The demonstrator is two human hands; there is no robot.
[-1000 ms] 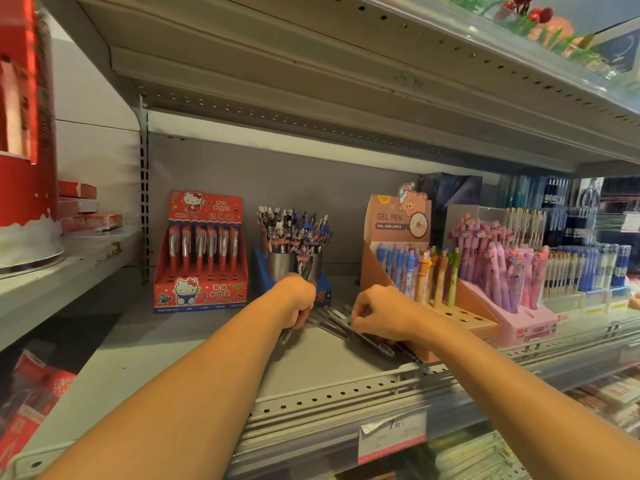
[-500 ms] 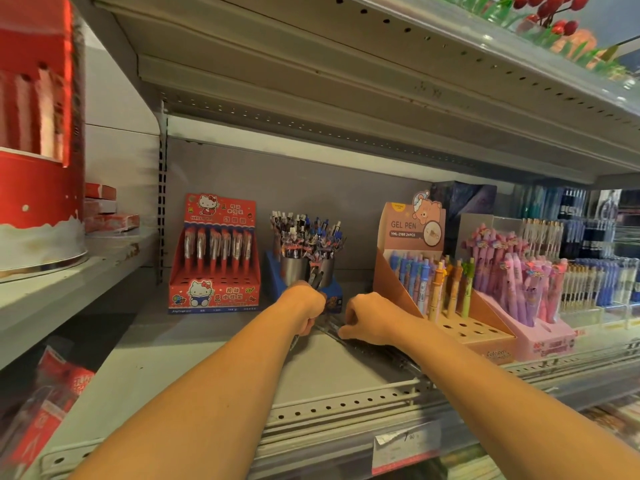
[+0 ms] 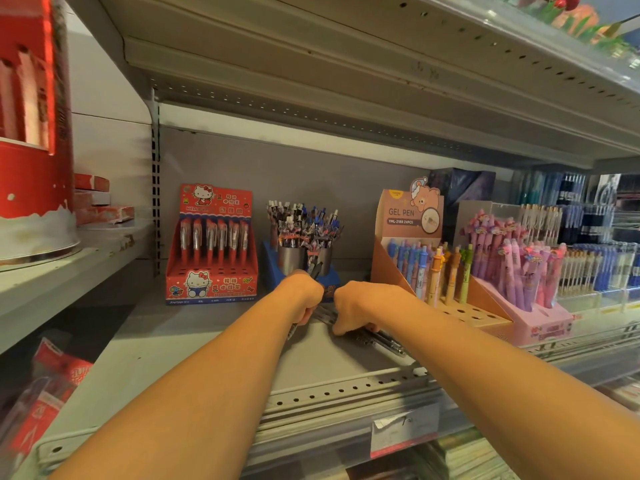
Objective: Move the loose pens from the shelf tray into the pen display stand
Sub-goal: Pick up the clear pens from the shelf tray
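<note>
Two bare forearms reach in from the bottom edge, with no sleeves, watch, bracelet or rings showing. The left hand (image 3: 306, 297) and right hand (image 3: 360, 306) are ungloved, seen from the back, knuckles rounded. Both arms are slim and smooth.

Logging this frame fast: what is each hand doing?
Left hand: fist closed on dark pens.
Right hand: fingers curled onto loose dark pens on the grey shelf.

loose pens (image 3: 377, 337) on shelf (image 3: 214, 344), front centre | pen cups (image 3: 304, 258) behind them | Hello Kitty stand (image 3: 211, 247) left | gel pen stand (image 3: 426, 268) right
</note>
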